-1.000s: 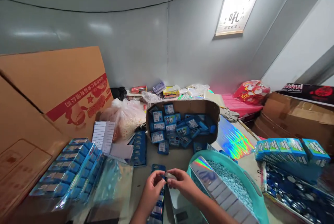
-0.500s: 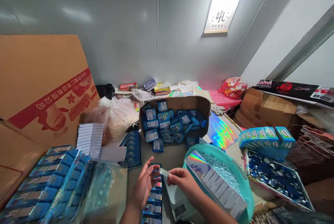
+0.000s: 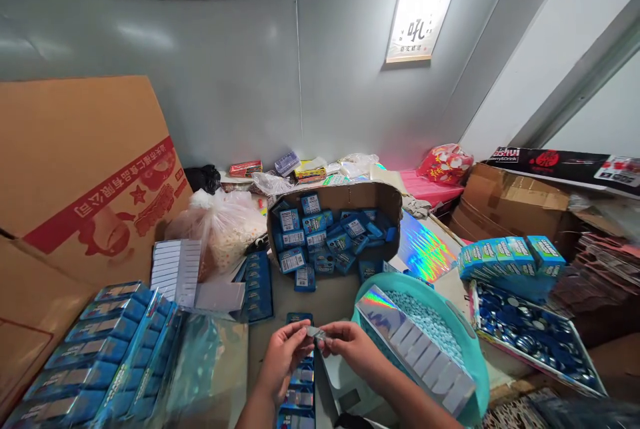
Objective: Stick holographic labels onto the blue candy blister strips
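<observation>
Between both hands is a small, pale translucent strip, which looks like a clear sticker. My left hand pinches its left end, and my right hand pinches the right end. Directly beneath them stands a row of blue boxes with shiny faces, partly covered by the left hand. A white sheet or box with a dark patch lies under the right forearm. To the right, a turquoise basin holds light-blue pellets, with a silver display carton leaning across it.
An open cardboard box full of small blue boxes lies ahead. Stacked blue packs and a large brown carton occupy the left. On the right sits a tray of dark blue shiny pieces. A clear bag stands behind.
My left hand has gone from spread fingers to pinching the strip's left end. My right hand still holds the other end. The view has shifted slightly.
</observation>
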{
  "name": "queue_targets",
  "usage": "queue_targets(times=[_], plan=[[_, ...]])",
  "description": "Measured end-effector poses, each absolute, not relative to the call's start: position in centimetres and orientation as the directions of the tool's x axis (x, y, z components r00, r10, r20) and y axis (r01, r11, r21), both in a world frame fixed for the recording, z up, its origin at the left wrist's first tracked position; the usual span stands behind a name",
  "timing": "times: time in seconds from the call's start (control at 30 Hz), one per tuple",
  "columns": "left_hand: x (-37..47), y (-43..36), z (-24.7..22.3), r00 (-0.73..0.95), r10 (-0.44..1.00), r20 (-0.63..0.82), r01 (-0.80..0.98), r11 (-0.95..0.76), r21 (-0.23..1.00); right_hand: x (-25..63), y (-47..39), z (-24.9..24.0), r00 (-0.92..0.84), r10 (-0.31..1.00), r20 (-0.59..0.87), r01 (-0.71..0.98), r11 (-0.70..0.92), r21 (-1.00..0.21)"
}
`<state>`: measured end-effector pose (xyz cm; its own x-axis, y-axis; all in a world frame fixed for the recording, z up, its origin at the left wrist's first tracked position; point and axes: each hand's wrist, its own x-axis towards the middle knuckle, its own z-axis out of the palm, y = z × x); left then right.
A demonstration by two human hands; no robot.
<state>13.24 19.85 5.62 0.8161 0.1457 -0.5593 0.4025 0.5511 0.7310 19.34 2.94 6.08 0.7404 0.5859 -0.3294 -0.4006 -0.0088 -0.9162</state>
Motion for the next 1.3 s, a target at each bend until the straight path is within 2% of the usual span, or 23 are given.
queue_targets(times=[0.17,0.3,0.43,0.67,0.93,1.13,1.3], plan=[[13.3,20.5,6.5,0.81,0.136,-0.57,0.403,0.576,0.711,19.9,2.6,6.3,0.696,0.651,-0.303,-0.416,0.022,-0.909],[14.2,21.3,6.8,0.816,0.134,-0.562,0.409,0.553,0.726,21.1,2.0,7.0,0.603,0.734,-0.313,-0.413,-0.048,-0.909],[15.0,21.7,7.3,0.817,0.145,-0.558,0.412,0.529,0.742,22.1,1.7,8.2,0.555,0.756,-0.348,-0.463,-0.066,-0.884],[15.1,22.1,8.7,0.831,0.151,-0.535,0.388,0.533,0.752,22.5,1.5,7.7,0.606,0.692,-0.392,-0.501,-0.051,-0.864],[15.2,22.3,10.2,0.825,0.183,-0.535,0.385,0.51,0.769,23.3,1.0,8.2,0.648,0.676,-0.351,-0.497,0.026,-0.867],[15.2,21.7,11.1,0.828,0.2,-0.525,0.375,0.498,0.782,23.0,1.5,8.2,0.716,0.624,-0.311,-0.43,0.044,-0.902],[15.0,21.2,11.5,0.86,0.177,-0.479,0.313,0.559,0.768,22.8,1.8,8.1,0.753,0.616,-0.232,-0.322,0.037,-0.946]])
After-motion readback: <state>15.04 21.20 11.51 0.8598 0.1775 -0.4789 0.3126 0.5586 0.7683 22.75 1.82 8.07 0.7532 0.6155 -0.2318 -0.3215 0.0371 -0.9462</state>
